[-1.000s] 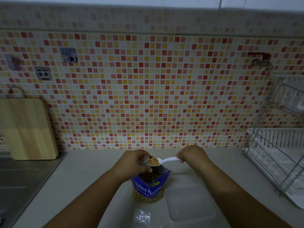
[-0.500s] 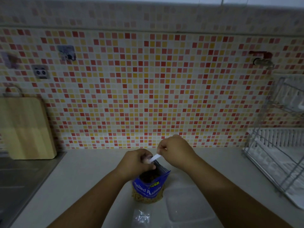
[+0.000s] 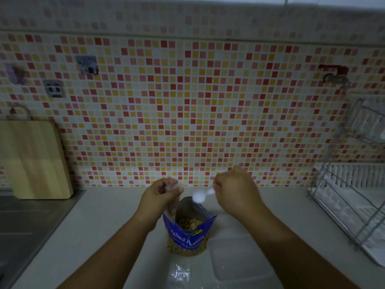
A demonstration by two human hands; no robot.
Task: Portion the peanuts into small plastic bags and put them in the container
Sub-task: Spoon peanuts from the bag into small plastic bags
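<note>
The left hand point(image 3: 160, 198) has its fingers curled in toward the thumb, pinching the top of a small clear bag point(image 3: 174, 187) that shows only as a pale, blurred film between the fingertips; how much is in it cannot be told. The right hand point(image 3: 236, 195) is closed into a loose fist round the handle of a white plastic spoon point(image 3: 203, 196). The handle runs out from between thumb and forefinger, and the spoon's bowl points left, hanging just above the open mouth of the peanut pouch point(image 3: 188, 236). The bowl is too blurred to tell what lies in it. The 2 hands are apart, with the pouch opening between and below them. The blue pouch stands upright on the counter point(image 3: 104, 226), its foil lining spread wide and peanuts point(image 3: 189, 223) visible inside. Just to its right lies the clear lidded container point(image 3: 239, 259), flat on the counter under the right forearm, and in front of the pouch sit spare plastic bags point(image 3: 180, 273). A wooden cutting board point(image 3: 35, 159) leans against the tiled wall point(image 3: 187, 111) at the left above a steel sink point(image 3: 23, 230), and a wire dish rack point(image 3: 350, 205) stands at the right
</note>
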